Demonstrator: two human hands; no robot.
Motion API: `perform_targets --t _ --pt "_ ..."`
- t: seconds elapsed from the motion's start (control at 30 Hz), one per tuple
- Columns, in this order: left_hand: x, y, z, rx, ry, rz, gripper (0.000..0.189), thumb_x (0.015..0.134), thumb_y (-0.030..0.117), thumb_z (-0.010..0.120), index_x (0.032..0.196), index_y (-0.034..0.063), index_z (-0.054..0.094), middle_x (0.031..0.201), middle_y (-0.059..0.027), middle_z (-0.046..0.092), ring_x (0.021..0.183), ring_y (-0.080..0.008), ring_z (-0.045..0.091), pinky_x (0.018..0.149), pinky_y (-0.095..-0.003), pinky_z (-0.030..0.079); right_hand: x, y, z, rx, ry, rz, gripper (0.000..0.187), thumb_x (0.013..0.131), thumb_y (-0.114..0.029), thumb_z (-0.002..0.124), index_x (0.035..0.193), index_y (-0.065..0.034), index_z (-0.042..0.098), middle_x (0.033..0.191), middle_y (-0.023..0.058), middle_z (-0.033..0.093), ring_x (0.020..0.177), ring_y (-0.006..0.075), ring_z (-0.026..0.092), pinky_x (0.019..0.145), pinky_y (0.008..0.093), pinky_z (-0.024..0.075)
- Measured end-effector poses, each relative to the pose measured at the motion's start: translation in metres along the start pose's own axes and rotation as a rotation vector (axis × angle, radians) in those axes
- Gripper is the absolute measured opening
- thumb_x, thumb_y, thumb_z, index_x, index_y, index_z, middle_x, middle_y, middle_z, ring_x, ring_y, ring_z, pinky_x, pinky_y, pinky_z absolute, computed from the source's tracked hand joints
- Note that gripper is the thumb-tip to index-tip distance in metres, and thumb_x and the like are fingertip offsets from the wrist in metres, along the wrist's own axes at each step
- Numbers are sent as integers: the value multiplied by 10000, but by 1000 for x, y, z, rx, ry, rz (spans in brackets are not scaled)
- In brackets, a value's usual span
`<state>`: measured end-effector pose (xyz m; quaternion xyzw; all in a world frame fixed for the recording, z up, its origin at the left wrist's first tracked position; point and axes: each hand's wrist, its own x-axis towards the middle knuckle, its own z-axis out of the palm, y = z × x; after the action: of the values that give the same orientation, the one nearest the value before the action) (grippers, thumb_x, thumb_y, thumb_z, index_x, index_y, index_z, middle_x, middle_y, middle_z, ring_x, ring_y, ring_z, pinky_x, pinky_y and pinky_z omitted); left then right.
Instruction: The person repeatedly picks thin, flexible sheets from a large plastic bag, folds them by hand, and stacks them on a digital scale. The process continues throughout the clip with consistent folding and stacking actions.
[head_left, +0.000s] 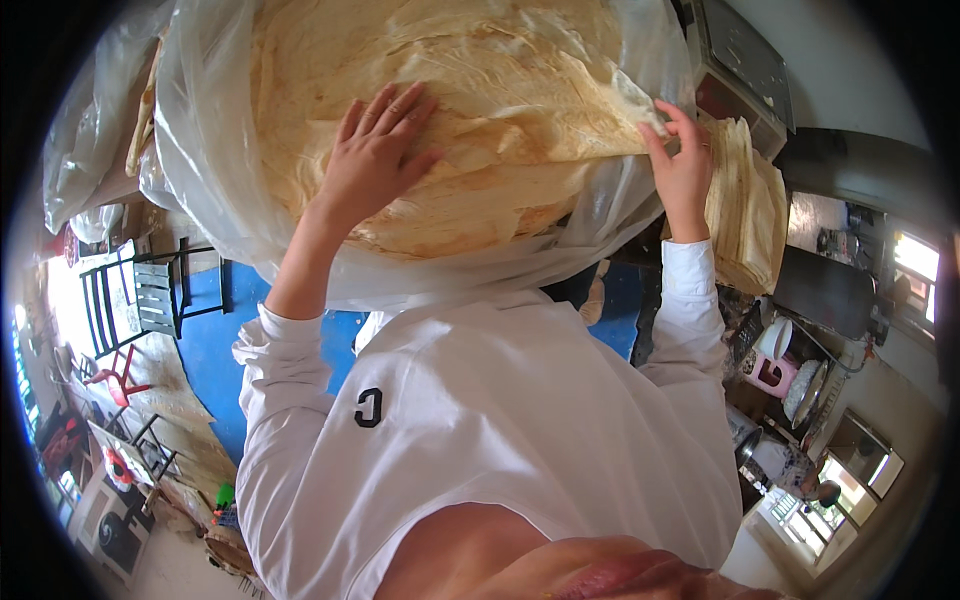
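Before me lies a broad round stack of thin, tan flatbread sheets, wrinkled and browned in spots. Clear plastic sheeting surrounds it and hangs over the near side. My left hand rests flat on the sheets, left of the middle, fingers spread and palm down. At the right rim, my right hand pinches the edge of the top sheet between thumb and fingers. That edge is drawn to the right and folded along a line across the stack.
Just right of my right hand stands a pile of folded sheets. Behind it is a dark-topped metal appliance. A black folding chair is at the left, above blue flooring. Another person is far off at the lower right.
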<state>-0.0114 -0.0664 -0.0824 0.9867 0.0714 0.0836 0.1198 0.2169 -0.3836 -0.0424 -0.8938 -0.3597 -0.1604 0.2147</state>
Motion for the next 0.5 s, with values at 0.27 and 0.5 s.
perform_targets --t 0.27,0.5 --pt "40 72 20 -360 71 340 313 921 285 694 1186 118 678 1311 -53 626 1350 -296 495 1084 -491 412 -16 43 28 358 90 372 255 931 -301 725 1131 -146 694 711 25 586 669 162 565 670 316 468" --pt "21 93 22 -298 57 421 238 888 288 718 1075 142 714 1229 -12 662 1234 -265 545 1061 -440 399 -15 22 14 -103 109 140 238 902 -235 720 1134 -185 694 972 29 659 879 237 623 751 368 497"
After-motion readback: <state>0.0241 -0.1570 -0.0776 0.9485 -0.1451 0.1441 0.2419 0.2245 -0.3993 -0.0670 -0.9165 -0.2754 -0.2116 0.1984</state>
